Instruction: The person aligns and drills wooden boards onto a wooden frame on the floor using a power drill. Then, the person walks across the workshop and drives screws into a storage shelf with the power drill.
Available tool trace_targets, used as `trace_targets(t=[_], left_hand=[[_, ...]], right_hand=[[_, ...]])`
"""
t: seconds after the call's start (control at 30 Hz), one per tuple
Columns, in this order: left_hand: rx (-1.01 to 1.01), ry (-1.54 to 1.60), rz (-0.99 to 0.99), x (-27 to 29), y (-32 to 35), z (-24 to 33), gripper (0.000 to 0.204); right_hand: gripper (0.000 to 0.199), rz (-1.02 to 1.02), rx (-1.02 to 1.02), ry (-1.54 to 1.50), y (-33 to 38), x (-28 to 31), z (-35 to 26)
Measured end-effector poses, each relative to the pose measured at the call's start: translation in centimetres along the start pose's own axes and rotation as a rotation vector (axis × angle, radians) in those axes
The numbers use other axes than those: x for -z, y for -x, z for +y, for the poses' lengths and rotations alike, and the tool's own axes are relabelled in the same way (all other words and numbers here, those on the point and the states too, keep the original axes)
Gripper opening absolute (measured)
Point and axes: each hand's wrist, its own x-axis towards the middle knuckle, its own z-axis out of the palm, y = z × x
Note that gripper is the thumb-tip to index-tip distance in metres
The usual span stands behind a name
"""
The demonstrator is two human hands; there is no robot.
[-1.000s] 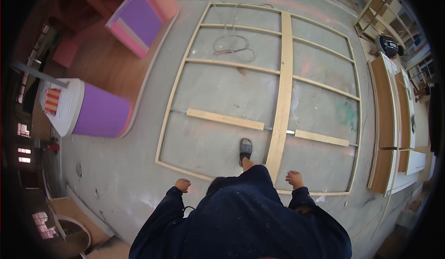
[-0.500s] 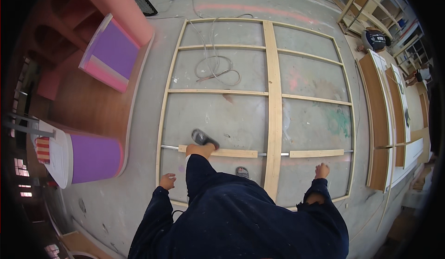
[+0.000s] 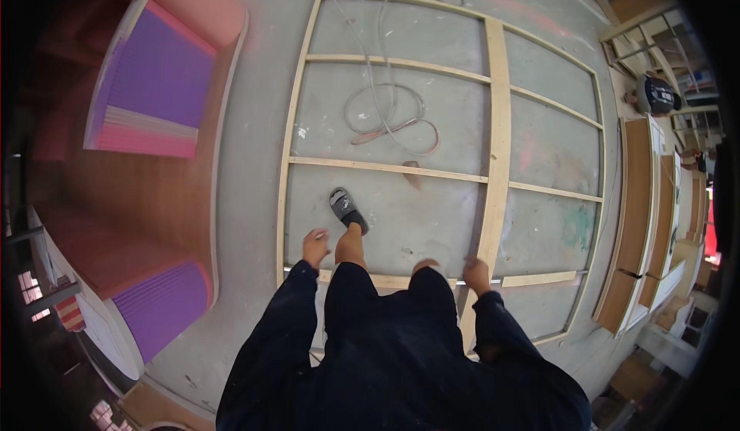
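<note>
My left hand (image 3: 315, 247) hangs over the left part of a wooden frame (image 3: 496, 138) that lies on the floor. Its fingers curl in loosely, and I see nothing in them. My right hand (image 3: 477, 274) is closed and slightly blurred, in front of the frame's wide middle board; nothing shows in it. Below the hands, a short wooden strip (image 3: 539, 279) lies across the right bay, and another wooden strip (image 3: 389, 281) is partly hidden by my legs. My sandalled foot (image 3: 348, 210) stands inside the frame, ahead of my left hand.
A coiled hose (image 3: 385, 115) lies across the frame's far left bays. Pink and purple curved furniture (image 3: 158, 84) stands at the left. Long brown and white panels (image 3: 626, 223) are stacked at the right. A person (image 3: 655, 94) crouches at the far right.
I have stepped forward into the frame, and the view has shifted. Both hands have moved forward and closer together, the right one inward to the middle board.
</note>
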Motion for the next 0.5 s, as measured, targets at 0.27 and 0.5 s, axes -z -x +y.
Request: trace_targets(t=[0.27, 0.5], left_hand=[[0.127, 0.123, -0.202, -6.5, -5.2, 2.5, 0.023], [0.318, -0.074, -0.307, -5.6, -10.5, 12.8, 0.021]], right_hand=[[0.049, -0.498, 0.157, -0.158, -26.7, -9.0, -17.4], [0.084, -0.828, 0.102, 0.541, -45.1, -28.1, -19.9]])
